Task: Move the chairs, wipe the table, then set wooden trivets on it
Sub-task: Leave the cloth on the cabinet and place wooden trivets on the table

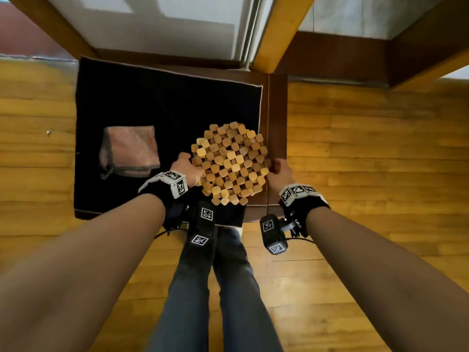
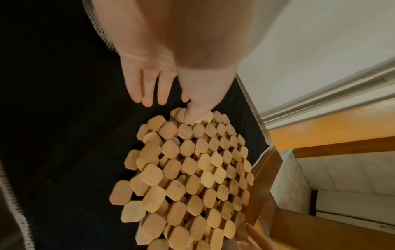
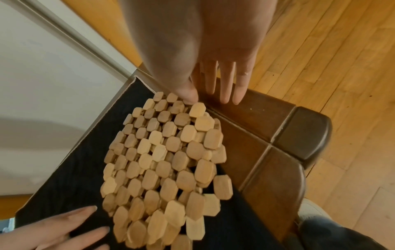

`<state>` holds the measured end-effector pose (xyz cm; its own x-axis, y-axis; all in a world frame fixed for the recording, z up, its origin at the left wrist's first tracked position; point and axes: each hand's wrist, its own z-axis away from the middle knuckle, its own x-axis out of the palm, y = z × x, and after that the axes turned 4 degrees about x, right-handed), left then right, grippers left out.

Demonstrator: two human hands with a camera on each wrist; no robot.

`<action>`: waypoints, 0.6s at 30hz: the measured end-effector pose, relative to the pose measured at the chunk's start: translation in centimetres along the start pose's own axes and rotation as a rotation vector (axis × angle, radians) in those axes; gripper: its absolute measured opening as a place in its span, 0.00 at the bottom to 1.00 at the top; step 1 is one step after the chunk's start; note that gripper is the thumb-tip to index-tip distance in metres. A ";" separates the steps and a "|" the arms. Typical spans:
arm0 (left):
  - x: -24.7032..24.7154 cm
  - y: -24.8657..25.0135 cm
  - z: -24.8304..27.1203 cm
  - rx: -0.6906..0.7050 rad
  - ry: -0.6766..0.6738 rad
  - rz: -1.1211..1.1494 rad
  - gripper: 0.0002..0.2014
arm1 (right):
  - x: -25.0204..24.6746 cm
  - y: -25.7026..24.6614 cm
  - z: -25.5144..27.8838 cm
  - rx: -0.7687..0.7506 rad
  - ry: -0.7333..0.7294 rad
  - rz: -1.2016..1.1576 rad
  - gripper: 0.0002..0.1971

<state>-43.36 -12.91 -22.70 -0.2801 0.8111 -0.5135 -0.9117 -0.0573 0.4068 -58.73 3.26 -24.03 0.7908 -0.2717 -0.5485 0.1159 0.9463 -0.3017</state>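
Observation:
A round wooden trivet [image 1: 229, 161] made of linked hexagonal blocks is held between my two hands over a black cloth [image 1: 152, 102] on a dark wooden seat [image 1: 277, 123]. My left hand [image 1: 187, 167] pinches its left edge, thumb on top and fingers straight beneath, as the left wrist view shows [image 2: 171, 108]. My right hand [image 1: 279, 171] pinches the right edge in the same way [image 3: 205, 99]. The trivet [image 2: 192, 177] sags loosely, and a second layer of blocks shows under its edge [image 3: 166, 160].
A folded pink cloth [image 1: 130, 151] lies on the black cloth to the left. A white table [image 1: 177, 21] with wooden legs [image 1: 279, 34] stands just beyond the seat. Wooden floor [image 1: 368, 148] lies on both sides, and my legs [image 1: 228, 288] are below.

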 end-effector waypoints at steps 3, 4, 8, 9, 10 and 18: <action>0.8 0.0 -1.0 -0.036 0.022 0.012 0.32 | 0.1 -0.2 -1.1 -0.021 -0.001 0.034 0.27; 1.0 -0.3 -1.6 -0.051 0.031 -0.010 0.32 | 0.2 -0.4 -1.3 -0.026 -0.006 0.049 0.26; 0.9 -0.8 -2.9 -0.039 -0.046 0.015 0.21 | 0.7 -1.0 -1.9 -0.020 0.022 0.044 0.27; 0.9 -0.7 -2.9 -0.008 -0.077 0.007 0.19 | 0.7 -1.1 -2.0 -0.001 0.017 0.036 0.26; 0.9 -0.7 -2.9 0.027 -0.100 -0.004 0.19 | 0.8 -1.1 -2.0 0.018 0.008 0.035 0.26; 0.1 1.3 0.2 0.192 -0.082 0.042 0.28 | -0.4 -1.9 -0.9 0.074 -0.104 0.052 0.24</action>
<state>-44.53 -12.73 -22.05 -0.2838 0.8556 -0.4328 -0.8238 0.0134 0.5667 -59.82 1.42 -23.94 0.8543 -0.2056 -0.4774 0.1140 0.9702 -0.2138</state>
